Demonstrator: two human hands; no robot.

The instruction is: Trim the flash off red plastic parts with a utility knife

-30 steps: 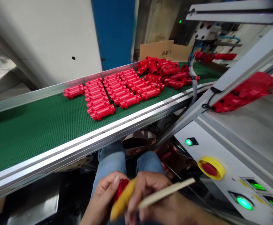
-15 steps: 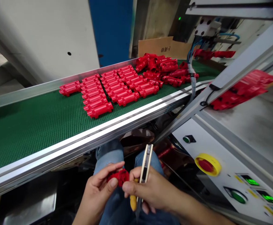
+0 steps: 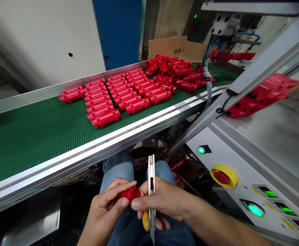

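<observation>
The red tubular plastic part [image 3: 134,193] is above my lap [image 3: 118,171], my left hand [image 3: 107,205] closed around it. Near its right end, my right hand [image 3: 163,198] grips a utility knife [image 3: 151,169]. Farther, similar red parts [image 3: 118,89] lie on the green conveyor belt [image 3: 46,133].

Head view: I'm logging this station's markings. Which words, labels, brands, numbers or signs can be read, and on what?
Nothing reads clearly enough to quote.
Cardboard: dark characters and a dash, apparently upside down; too blurred.
Displays: lit characters; too blurred.
Utility knife in the right hand: marking near its upper end; too small.
Yellow labels beside the displays: any print too small.
</observation>
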